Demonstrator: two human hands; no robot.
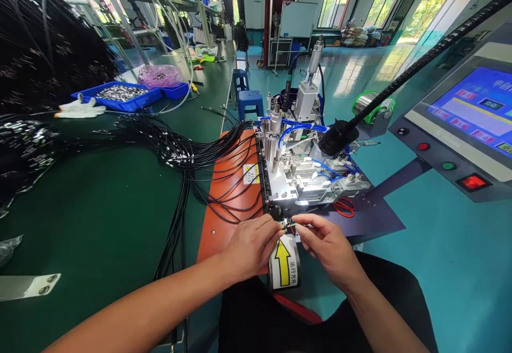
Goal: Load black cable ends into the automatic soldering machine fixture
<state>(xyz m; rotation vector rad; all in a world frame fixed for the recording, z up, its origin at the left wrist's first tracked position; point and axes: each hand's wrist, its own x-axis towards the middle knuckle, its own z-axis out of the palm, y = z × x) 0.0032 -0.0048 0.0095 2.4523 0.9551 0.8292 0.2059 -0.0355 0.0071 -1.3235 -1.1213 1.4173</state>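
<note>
My left hand (254, 243) is closed in a pinch on the end of a black cable, mostly hidden by my fingers. Thin coloured wires (292, 228), red and green among them, stick out between my two hands. On their other side, the thumb and forefinger of my right hand (330, 249) close around the wire tips. Both hands are at the front edge of a metal machine (308, 174) with blue air tubes. Just below them sits a round part with a yellow arrow label (284, 265). Several black cables (236, 153) run across the orange plate (220, 203) into the machine's left side.
A control panel with a lit screen (476, 113) stands at the right. Red-handled scissors (344, 207) lie by the machine. On the green table (100, 198) are cable bundles, a blue tray (148, 99) of small metal parts and a white glove (80, 107). Blue stools (250, 99) stand behind.
</note>
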